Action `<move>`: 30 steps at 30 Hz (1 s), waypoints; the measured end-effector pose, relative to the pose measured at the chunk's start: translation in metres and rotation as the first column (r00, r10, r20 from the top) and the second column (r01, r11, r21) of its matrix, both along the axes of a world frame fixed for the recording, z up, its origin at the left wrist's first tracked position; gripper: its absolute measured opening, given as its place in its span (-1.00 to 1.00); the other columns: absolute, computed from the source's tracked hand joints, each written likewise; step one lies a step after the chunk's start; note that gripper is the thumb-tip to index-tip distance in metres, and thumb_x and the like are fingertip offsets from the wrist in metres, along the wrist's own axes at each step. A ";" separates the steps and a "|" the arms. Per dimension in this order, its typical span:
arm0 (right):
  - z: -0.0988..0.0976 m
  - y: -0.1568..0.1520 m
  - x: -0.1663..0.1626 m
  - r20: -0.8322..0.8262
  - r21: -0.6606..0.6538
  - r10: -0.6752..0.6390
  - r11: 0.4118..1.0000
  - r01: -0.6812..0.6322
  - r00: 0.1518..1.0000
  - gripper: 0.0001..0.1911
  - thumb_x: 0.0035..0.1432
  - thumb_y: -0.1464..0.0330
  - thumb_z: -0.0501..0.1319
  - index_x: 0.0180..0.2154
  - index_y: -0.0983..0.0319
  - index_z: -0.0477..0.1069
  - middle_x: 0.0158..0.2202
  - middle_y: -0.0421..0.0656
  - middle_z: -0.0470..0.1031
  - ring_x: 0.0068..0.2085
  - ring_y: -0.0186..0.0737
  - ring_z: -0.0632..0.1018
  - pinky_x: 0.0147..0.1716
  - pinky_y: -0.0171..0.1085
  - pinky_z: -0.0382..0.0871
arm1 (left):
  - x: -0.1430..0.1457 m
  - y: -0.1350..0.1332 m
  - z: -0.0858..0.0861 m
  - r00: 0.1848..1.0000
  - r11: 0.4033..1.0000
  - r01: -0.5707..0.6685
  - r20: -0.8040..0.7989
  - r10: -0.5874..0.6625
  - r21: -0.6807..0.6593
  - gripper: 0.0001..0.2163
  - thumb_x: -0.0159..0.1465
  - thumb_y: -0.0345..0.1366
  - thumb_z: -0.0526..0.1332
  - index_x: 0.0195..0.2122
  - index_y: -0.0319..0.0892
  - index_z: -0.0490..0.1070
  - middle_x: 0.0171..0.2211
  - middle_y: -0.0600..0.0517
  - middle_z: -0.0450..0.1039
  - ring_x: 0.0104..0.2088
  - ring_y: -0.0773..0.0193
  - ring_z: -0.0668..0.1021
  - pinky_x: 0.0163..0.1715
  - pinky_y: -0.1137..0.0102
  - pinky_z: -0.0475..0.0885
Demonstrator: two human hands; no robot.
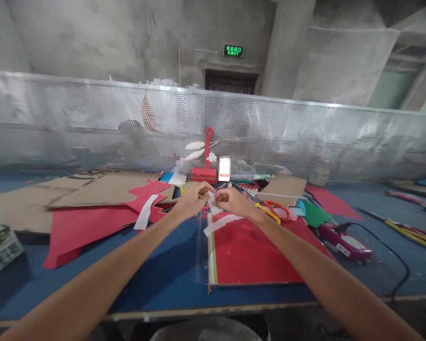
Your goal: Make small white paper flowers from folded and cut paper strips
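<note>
Both hands meet near the middle of the table, with a small piece of white paper (214, 207) between them. My left hand (193, 198) is closed, its thumb and forefinger pinching the paper's left side. Opposite it, my right hand (232, 200) also has its fingers drawn together on the paper. Just below lies a white paper strip (220, 224) on a stack of red paper (259, 255) with coloured edges. Scissors with orange and yellow handles (277, 211) rest right of my right hand. Behind the hands stands a red paper piece (204, 175) with a hooked upright and white leaf-like shapes.
Cardboard sheets (102, 189) and red paper cut-offs (88, 227) cover the left. A phone (225, 169) stands at the back before a perforated metal screen (262, 128). On the right are a purple device (346, 242) with a black cord and yellow-handled pliers (412, 232). A printed carton (0, 241) stands far left.
</note>
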State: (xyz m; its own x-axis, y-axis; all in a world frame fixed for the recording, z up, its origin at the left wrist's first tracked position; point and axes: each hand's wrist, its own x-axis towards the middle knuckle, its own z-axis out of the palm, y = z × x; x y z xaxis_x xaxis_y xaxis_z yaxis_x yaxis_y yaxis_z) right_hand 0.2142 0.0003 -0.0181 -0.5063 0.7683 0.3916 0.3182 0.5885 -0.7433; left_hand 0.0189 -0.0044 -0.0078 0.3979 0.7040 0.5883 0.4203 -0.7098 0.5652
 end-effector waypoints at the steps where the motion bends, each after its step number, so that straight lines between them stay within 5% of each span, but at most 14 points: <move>1: 0.000 0.000 0.000 0.002 0.001 0.002 1.000 -0.002 1.000 -0.81 0.05 0.25 0.28 -0.37 0.26 0.43 -0.45 -0.18 0.48 -0.40 -0.27 0.49 -0.36 -0.31 0.34 | 0.000 -0.001 0.000 1.000 1.000 -0.001 -0.015 0.001 0.001 -0.79 0.20 -0.45 0.10 -0.20 -0.15 0.45 -0.26 0.01 0.52 -0.30 0.28 0.55 -0.31 0.41 0.41; 9: -0.003 0.002 0.000 0.029 0.042 -0.005 0.999 0.004 1.000 -0.83 0.06 0.27 0.27 -0.38 0.27 0.45 -0.46 -0.18 0.49 -0.41 -0.27 0.50 -0.40 -0.33 0.32 | 0.000 -0.004 0.003 0.996 0.998 -0.045 -0.073 0.047 0.031 -0.90 0.21 -0.41 0.12 -0.31 -0.16 0.41 -0.36 0.03 0.50 -0.36 0.28 0.53 -0.36 0.42 0.37; 25: -0.004 0.002 0.002 0.154 0.078 -0.086 0.994 0.075 0.984 -0.82 0.08 0.31 0.25 -0.32 0.29 0.52 -0.39 -0.11 0.58 -0.36 -0.23 0.57 -0.36 -0.35 0.37 | -0.008 0.003 -0.005 0.954 0.993 -0.055 -0.290 0.082 0.102 -0.82 0.26 -0.36 0.08 -0.16 -0.14 0.41 -0.30 0.03 0.51 -0.36 0.25 0.52 -0.34 0.38 0.35; 30: -0.004 0.003 0.003 0.172 0.091 -0.085 0.993 0.070 0.981 -0.82 0.08 0.32 0.24 -0.32 0.29 0.54 -0.39 -0.11 0.58 -0.36 -0.23 0.57 -0.38 -0.35 0.35 | -0.009 -0.002 -0.002 0.919 0.990 -0.057 -0.380 0.101 0.125 -0.83 0.30 -0.24 0.08 -0.29 -0.15 0.43 -0.40 0.04 0.46 -0.41 0.26 0.47 -0.43 0.41 0.28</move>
